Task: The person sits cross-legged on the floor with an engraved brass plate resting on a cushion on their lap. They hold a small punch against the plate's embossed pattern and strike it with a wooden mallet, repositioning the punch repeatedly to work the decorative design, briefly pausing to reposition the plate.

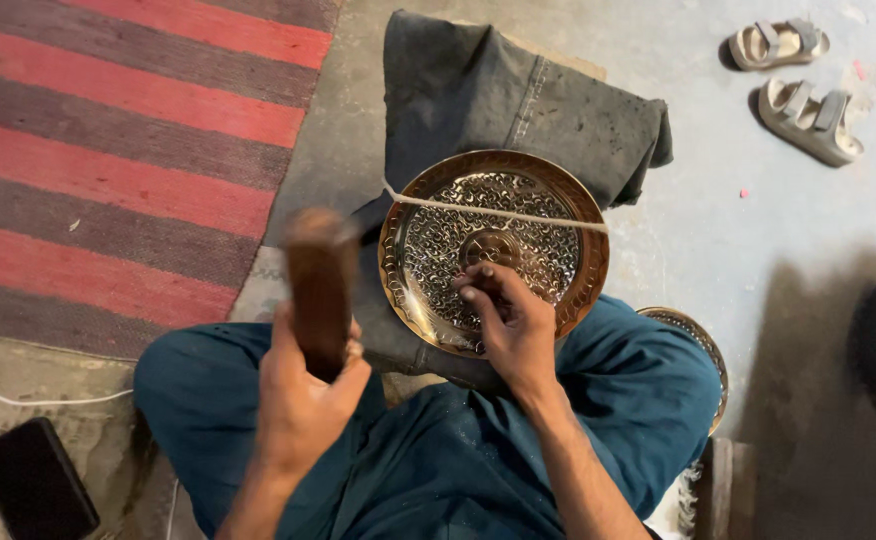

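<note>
— What do I have in view, biggest first?

— I see one red-and-brown striped woven rug (128, 150) on the grey concrete floor (738, 240). Then one dark grey folded cloth pad (518, 100), which I judge cushions the work. On it rests one round engraved brass plate (548, 250), tilted toward me, propped against my teal-clad knees; a single white string (498, 212) crosses its upper part, likely to keep it in place.

— Any more plates?

— The rim of a second brass plate (703, 345) shows behind my right knee. There are two beige sandals (798, 85), and one black flat phone (33, 480).

— And the hands?

— My left hand (303, 390) has its fingers wrapped round a brown wooden mallet (320, 285), raised and blurred. My right hand (508, 320) pinches something at the plate's centre, probably a small punch; I cannot make it out.
</note>
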Motion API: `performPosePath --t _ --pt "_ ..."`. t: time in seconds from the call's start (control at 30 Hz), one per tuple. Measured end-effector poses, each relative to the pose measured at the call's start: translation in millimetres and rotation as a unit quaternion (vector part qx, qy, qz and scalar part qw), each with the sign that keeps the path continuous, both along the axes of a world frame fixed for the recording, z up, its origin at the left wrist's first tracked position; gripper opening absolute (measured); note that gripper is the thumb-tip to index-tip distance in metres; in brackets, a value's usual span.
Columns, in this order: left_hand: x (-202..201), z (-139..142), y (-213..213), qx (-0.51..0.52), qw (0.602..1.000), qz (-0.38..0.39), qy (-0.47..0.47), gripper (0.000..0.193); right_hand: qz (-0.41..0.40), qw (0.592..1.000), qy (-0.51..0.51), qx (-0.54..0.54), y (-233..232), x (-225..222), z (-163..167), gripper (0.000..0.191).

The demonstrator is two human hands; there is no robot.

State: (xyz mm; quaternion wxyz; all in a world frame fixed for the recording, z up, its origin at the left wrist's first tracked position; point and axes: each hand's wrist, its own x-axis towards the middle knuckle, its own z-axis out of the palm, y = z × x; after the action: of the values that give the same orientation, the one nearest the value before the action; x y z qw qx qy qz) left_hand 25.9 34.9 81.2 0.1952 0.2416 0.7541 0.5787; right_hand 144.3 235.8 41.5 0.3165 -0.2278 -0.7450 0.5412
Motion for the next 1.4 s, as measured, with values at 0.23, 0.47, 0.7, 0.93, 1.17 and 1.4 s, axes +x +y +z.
performPosePath --t 0.23,0.47,0.7,0.93,1.17,1.4 --pt "-26 28 -10 -0.141 0.98 -0.119 0.073 0.078 -0.05 0.997 -0.028 0.056 -9 -2 1 0.024" --pt "-48 47 -5 -0.17 0.932 -0.161 0.278 0.078 -0.062 0.997 -0.022 0.034 -8 -1 0 0.022" --pt "-58 63 11 -0.244 0.833 -0.161 0.47 0.08 -0.067 0.996 -0.02 0.057 -6 -2 -4 0.027" --pt "-60 67 22 -0.133 0.865 -0.185 0.447 0.086 -0.076 0.993 -0.029 0.085 -6 -2 -6 0.03" --pt "-58 64 24 -0.214 0.776 -0.154 0.574 0.076 -0.085 0.987 -0.041 0.133 -5 -1 -5 0.026" --pt "-62 60 23 -0.19 0.788 -0.147 0.567 0.071 -0.065 0.995 -0.017 0.077 -7 -1 -2 0.028"
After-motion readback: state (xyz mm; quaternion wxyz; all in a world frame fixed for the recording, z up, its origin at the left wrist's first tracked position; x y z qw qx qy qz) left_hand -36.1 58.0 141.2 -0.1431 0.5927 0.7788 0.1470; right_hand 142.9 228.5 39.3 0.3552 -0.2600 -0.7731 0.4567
